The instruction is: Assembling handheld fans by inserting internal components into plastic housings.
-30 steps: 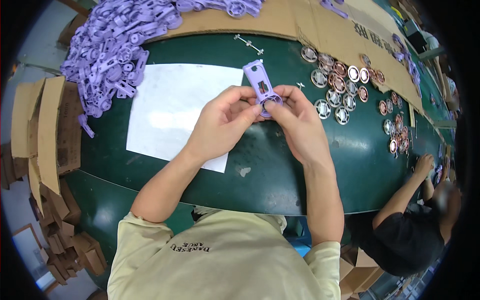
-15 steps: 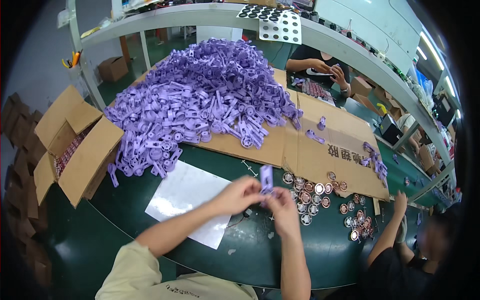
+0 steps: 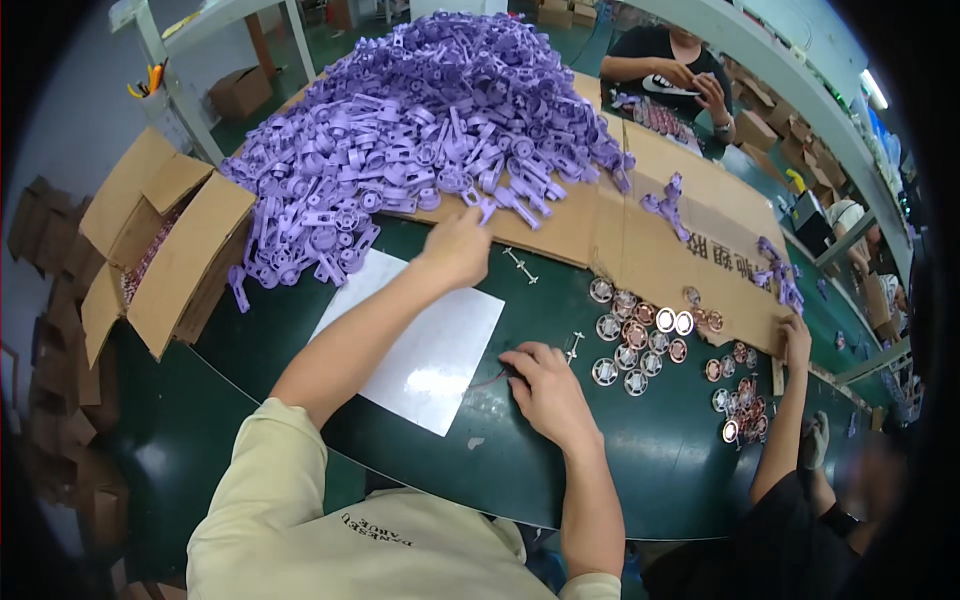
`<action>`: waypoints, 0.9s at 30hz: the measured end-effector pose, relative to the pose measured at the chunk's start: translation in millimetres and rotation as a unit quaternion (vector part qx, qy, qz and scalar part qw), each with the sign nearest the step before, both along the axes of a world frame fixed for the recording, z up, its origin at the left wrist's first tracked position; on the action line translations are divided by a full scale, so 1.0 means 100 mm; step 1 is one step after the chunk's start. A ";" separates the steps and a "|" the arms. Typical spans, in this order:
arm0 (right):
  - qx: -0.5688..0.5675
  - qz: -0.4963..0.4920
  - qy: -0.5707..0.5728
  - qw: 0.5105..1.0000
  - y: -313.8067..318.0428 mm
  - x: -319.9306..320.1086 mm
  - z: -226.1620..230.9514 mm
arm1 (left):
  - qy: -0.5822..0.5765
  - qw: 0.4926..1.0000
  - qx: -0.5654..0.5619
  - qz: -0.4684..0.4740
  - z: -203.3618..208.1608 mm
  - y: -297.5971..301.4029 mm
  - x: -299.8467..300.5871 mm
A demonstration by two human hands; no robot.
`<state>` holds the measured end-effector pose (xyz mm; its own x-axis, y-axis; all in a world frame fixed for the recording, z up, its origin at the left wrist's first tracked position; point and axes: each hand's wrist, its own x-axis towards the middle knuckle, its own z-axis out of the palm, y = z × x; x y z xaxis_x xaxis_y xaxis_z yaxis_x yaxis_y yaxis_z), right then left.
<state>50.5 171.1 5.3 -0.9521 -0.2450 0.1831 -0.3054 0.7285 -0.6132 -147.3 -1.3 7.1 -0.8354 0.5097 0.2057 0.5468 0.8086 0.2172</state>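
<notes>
My left hand [image 3: 457, 250] reaches to the near edge of a big heap of purple plastic parts [image 3: 400, 130]. Its fingers are closed at a purple plastic part [image 3: 487, 208] with a round end and a stem. Lower and to the right, my right hand [image 3: 550, 392] is low over the green table, thumb and fingers bent around a small black piece [image 3: 512, 370] with a thin wire trailing from it. Just beyond that hand lies a small metal axle [image 3: 574, 346]; another pair of axles [image 3: 520, 266] lies nearer the cardboard.
A white sheet [image 3: 425, 345] lies under my left forearm. Silver and copper-coloured discs [image 3: 636, 382] are grouped on the right. Flattened cardboard [image 3: 640, 240] bears loose purple parts [image 3: 665, 207]. An open carton [image 3: 190, 270] stands left. Co-workers' hands [image 3: 795, 343] are at right and far side.
My hands, earlier together on a purple part, have parted: the left went forward to the heap, the right to the black piece. Another purple part seems to lie on the cardboard. The view has shifted.
</notes>
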 end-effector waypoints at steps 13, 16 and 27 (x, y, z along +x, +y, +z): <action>-0.060 -0.128 0.056 0.988 -0.06 0.08 -0.01 | 0.253 0.945 0.030 0.205 0.59 -0.23 -1.33; -0.043 -0.117 0.050 0.991 -0.07 0.08 0.02 | 0.068 0.949 -0.002 0.307 0.48 -0.72 -1.47; -0.044 -0.122 0.055 0.990 0.02 -0.02 0.02 | -0.019 0.982 -0.147 0.115 0.30 -0.49 -0.64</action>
<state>48.8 172.7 7.1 -0.9539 0.0119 0.2999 -0.1953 0.7342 -0.6502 -211.3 -49.8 37.2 -0.9394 0.3398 0.0441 0.3389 0.9404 -0.0284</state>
